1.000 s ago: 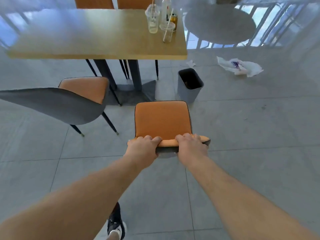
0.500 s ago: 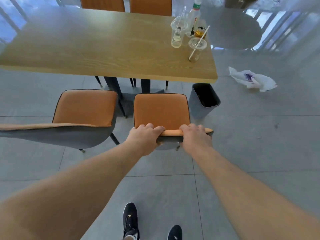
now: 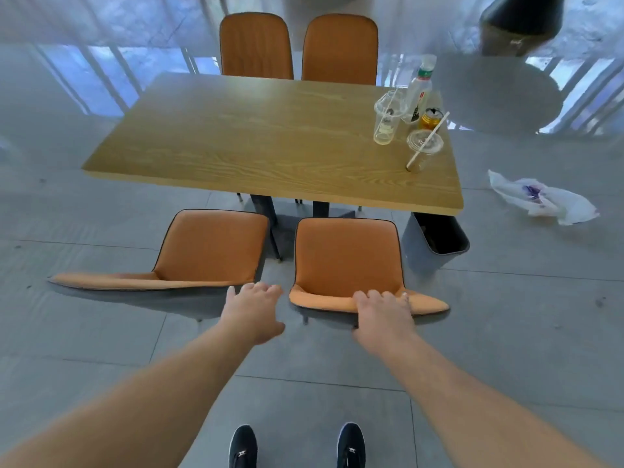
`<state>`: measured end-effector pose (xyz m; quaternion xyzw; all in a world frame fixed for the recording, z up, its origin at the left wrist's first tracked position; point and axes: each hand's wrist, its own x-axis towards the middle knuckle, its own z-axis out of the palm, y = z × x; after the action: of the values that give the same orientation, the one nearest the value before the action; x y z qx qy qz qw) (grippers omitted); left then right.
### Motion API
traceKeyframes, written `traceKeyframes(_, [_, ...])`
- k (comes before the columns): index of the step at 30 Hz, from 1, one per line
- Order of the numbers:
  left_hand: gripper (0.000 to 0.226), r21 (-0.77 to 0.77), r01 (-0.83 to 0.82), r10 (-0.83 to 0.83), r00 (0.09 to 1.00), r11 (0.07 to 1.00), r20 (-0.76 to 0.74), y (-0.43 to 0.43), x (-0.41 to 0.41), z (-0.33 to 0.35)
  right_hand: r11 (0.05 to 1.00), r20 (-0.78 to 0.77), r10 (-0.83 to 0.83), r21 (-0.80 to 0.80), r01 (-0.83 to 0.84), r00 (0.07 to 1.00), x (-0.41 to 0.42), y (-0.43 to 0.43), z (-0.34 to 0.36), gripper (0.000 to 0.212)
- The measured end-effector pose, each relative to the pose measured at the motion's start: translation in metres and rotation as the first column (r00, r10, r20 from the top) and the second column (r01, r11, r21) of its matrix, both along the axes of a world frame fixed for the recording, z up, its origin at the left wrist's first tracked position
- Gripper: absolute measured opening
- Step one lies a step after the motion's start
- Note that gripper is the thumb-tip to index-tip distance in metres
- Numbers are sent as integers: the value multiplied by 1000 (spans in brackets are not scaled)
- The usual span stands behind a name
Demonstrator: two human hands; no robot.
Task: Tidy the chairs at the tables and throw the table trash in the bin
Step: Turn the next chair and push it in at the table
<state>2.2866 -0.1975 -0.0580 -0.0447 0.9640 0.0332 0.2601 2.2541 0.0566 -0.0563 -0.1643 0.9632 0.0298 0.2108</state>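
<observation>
Two chairs [image 3: 347,261] stood mid-frame below the table [image 3: 256,140]; cups [image 3: 386,118] sat on its right end; a bin [image 3: 435,241] stood lower right, under its corner.

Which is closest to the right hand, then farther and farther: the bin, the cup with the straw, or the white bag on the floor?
From the right hand:
1. Bin, under the table's right corner.
2. Cup with the straw, on the table's right end.
3. White bag, on the floor, far right.

An open gap separates both near chairs [image 3: 347,258]; the bin [image 3: 435,243] flanks the right one.
</observation>
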Motion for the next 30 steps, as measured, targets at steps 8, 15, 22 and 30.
traceKeyframes(8, [58, -159, -111, 112, 994, 981, -4, -151, 5, 3, 997, -13, 63, 37, -62, 998, 0, -92, -4, 18])
traceKeyframes(15, [22, -97, 108, -123, 980, 989, -156, -199, -2, -23, 995, -90, 44, 93, -36, 995, 3, -101, -23, 16])
traceKeyframes(22, [16, -83, 151, -165, 964, 985, -208, -212, 8, -21, 995, -31, 25, 93, -22, 999, 2, -109, -14, 21])
traceKeyframes(30, [14, -139, 204, -232, 945, 969, -232, -214, 8, -29, 995, -99, 74, 75, -66, 992, 6, -106, -18, 34])
